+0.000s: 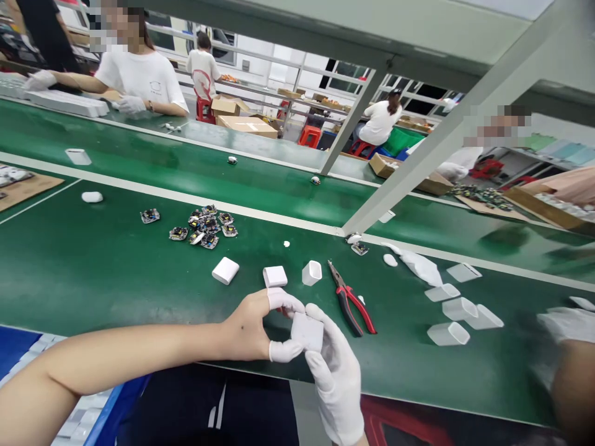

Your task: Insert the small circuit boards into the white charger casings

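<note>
Between my two hands is a white plastic housing [307,331], held just above the near side of the green bench. My left hand [253,325], with white covers on its fingertips, pinches the left side of the housing. My right hand [338,365], in a white glove, grips it from the right with thumb and fingers. Just beyond my hands lie more white housings, one tilted [225,271], one on its side [275,277] and one with its opening showing [312,272]. Red-and-black pliers [352,298] rest to the right of them.
Several small circuit boards [207,224] are heaped farther back. Several white shells [449,333] and a crumpled white glove [421,266] lie at right. A grey metal post [413,136] rises from the bench. A co-worker's blurred arm [574,371] reaches in at right; others sit across the line.
</note>
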